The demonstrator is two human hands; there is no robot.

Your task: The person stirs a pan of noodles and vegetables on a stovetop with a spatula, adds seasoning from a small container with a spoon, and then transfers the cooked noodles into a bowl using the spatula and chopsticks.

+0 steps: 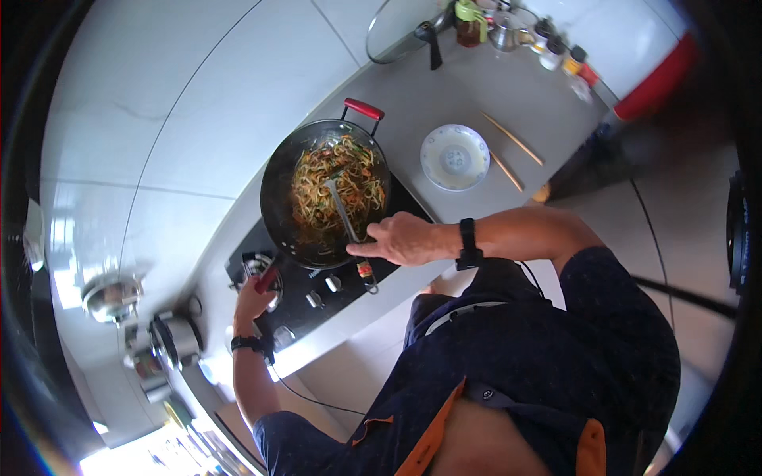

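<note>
A dark wok point(275, 184) sits on the black glass hob point(351, 300), holding stir-fried noodle-like strands point(369, 160) with green and orange bits. My left hand point(253, 300) grips the wok's near red side handle point(266, 279). A metal spatula point(340, 205) rests its head among the strands, its dark handle crossing the near rim. Around that handle is my right hand point(399, 239), index finger stretched out over it; the fingers beneath are hidden. The second red handle point(364, 109) stands free on the wok's far side.
Right of the wok, a white patterned bowl point(455, 158) stands on the grey counter point(411, 107) beside two wooden chopsticks point(513, 140). A glass lid point(396, 35) leans at the wall near several seasoning bottles point(552, 53). Left along the counter is an electric cooker point(177, 339).
</note>
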